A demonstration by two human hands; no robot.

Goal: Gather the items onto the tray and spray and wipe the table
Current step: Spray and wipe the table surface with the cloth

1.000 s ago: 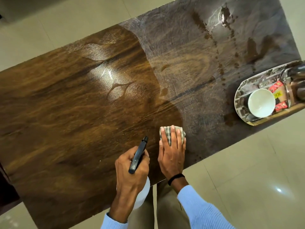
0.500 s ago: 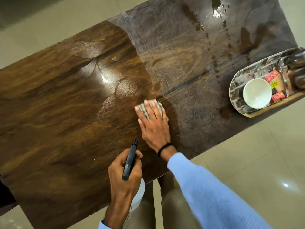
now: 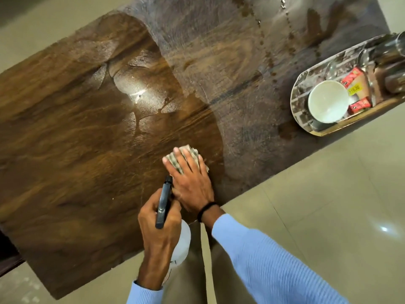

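Cloth (image 3: 190, 148) lies bunched on the wet counter (image 3: 76, 172) near the person's edge, pressed under the right hand (image 3: 192, 183), whose fingers lie straight and flat. The left hand (image 3: 157, 229) grips the spray bottle (image 3: 163, 205) just beside it, hiding most of the white body. The tray (image 3: 294, 106) with 1 white cup (image 3: 327, 102) is cut off at the right.

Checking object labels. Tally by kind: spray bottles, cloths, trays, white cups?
Spray bottle: 1, gripped by the left hand
Cloth: 1, pressed under the right hand
Tray: 1
White cup: 1, on the tray
Total: 4
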